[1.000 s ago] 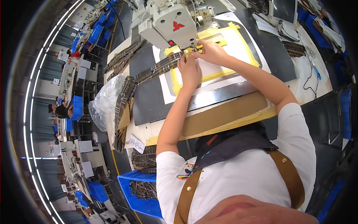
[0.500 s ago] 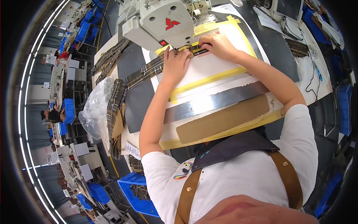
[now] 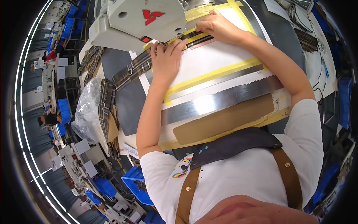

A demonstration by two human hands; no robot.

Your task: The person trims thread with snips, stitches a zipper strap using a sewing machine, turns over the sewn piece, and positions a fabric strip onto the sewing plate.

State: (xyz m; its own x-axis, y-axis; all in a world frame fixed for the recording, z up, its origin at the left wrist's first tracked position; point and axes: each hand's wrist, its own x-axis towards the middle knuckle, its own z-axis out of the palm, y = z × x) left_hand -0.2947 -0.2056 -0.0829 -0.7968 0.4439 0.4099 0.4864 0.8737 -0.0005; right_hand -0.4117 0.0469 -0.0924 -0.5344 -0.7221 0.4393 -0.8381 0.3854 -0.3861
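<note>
A long plaid strap (image 3: pixel 136 68) with metal fittings runs from the left up under the head of a white sewing machine (image 3: pixel 143 20). My left hand (image 3: pixel 167 59) lies over the strap beside the machine head, fingers spread and pressing down. On the other side of the needle area, my right hand (image 3: pixel 220 29) is closed, with thumb and fingers together at the strap's far end; what it pinches is too small to tell. Beneath both hands is a white sheet (image 3: pixel 205 65) edged with yellow tape (image 3: pixel 214 77).
Plaid straps (image 3: pixel 106 108) hang at the table's left beside a clear plastic bag (image 3: pixel 86 112). A metal strip (image 3: pixel 220 98) and a brown pad (image 3: pixel 223 119) lie along the near edge. A blue crate (image 3: pixel 140 186) stands below. Another person (image 3: pixel 50 118) is far left.
The view has moved closer to the machine. My left hand has shifted left from the needle area and spread its fingers, and my hands are farther apart.
</note>
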